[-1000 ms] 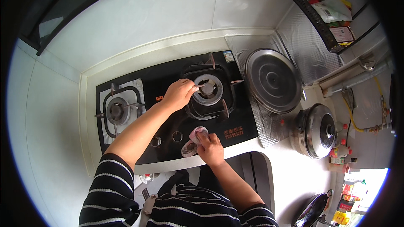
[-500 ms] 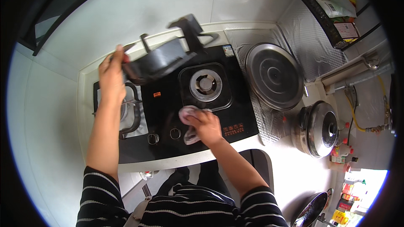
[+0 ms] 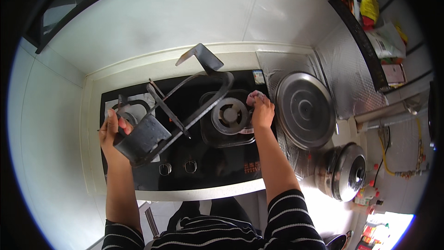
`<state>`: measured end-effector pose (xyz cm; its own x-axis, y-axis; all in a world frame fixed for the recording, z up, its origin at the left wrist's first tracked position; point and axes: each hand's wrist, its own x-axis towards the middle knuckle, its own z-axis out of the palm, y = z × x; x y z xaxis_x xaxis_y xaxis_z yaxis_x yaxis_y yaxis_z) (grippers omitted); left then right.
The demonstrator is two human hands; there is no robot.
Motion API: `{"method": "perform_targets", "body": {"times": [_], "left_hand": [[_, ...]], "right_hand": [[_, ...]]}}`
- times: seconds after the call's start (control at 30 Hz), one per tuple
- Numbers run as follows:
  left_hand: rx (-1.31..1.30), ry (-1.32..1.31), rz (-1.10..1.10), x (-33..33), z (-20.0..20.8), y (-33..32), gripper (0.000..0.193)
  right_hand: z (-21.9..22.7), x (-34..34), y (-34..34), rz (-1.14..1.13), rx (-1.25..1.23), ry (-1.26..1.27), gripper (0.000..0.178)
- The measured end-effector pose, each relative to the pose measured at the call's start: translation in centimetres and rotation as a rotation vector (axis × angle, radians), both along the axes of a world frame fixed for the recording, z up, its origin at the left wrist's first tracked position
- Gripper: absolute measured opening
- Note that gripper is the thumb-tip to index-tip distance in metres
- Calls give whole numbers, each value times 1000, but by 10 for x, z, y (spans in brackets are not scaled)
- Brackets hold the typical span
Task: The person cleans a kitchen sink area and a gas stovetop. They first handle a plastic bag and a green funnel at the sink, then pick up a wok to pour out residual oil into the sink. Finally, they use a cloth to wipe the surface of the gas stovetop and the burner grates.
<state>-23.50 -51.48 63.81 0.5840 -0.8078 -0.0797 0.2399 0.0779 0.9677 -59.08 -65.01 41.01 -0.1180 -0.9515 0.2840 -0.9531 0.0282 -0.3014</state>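
Note:
My left hand (image 3: 114,132) is closed on the edge of a dark metal pan support (image 3: 147,136), a ring with bent prongs, and holds it tilted above the left and middle of the black gas hob (image 3: 180,176). My right hand (image 3: 263,113) presses a pinkish cloth (image 3: 252,98) against the hob beside the right burner (image 3: 229,116). Part of the cloth shows below the hand, along the burner's right side. The right burner stands bare in its square recess. Behind the raised support, the left burner (image 3: 127,116) is partly hidden, with another pan support around it and a pale sheet beneath.
A large round lid (image 3: 305,110) leans on foil right of the hob. Nearer stands a lidded steel pot (image 3: 341,171). Two knobs (image 3: 190,166) sit at the hob's front. Packets (image 3: 388,41) rest on a rack at upper right; bottles (image 3: 365,196) stand beyond the pot.
The left hand has come nearer and lower, turning the pan support so its ring tilts toward me. My right hand with the cloth has moved from the front of the hob to the burner's right side.

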Motion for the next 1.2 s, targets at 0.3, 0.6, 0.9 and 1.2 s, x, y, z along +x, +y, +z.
{"method": "perform_targets", "body": {"times": [0.3, 0.6, 0.9, 1.2], "left_hand": [[27, 97, 209, -21, -33, -34, 42], [-12, 238, 187, -29, -70, -82, 30], [-70, -23, 46, -49, -51, -73, 44], [48, -61, 26, -51, -76, -61, 44]], "right_hand": [[-18, 99, -126, 419, 231, 103, 21], [10, 213, 79, 1146, -21, -55, 25], [-70, 219, -30, 559, 341, -192, 46], [51, 49, 167, 723, 71, 200, 59]]}}
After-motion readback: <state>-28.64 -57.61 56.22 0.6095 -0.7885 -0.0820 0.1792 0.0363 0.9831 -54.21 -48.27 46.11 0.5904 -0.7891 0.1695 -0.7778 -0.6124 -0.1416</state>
